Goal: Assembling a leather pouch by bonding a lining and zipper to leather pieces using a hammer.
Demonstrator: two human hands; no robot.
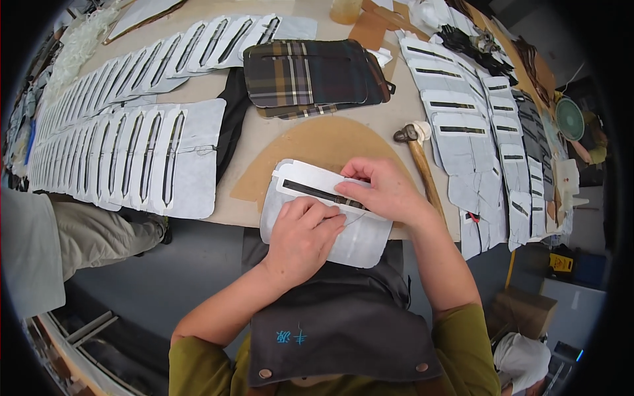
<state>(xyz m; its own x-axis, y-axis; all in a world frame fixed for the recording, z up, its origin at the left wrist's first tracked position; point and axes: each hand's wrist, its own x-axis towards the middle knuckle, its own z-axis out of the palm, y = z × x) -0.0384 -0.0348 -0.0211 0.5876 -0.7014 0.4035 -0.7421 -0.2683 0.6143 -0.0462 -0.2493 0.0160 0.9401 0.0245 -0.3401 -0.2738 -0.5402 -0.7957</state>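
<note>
A white-backed fabric panel (360, 247) with rounded corners lies over the table's near edge. Along its upper part runs a long slot (310, 191) framed in white, with dark and plaid cloth showing inside. My left hand (300, 231) presses curled fingers together at the slot's lower edge, closed on the panel. From the other side, my right hand (383, 188) pinches the panel by the slot's right end, thumb on top and the other fingertips partly hidden. A thin dark thread shows beside the left fingertips.
Under the panel is a brown rounded board (297, 142). Plaid panels (304, 72) are stacked beyond it. A hammer (419, 155) lies at the right. Rows of slotted white panels cover the left (191, 152) and right (456, 119). Another person's trouser leg (105, 231) is at the left.
</note>
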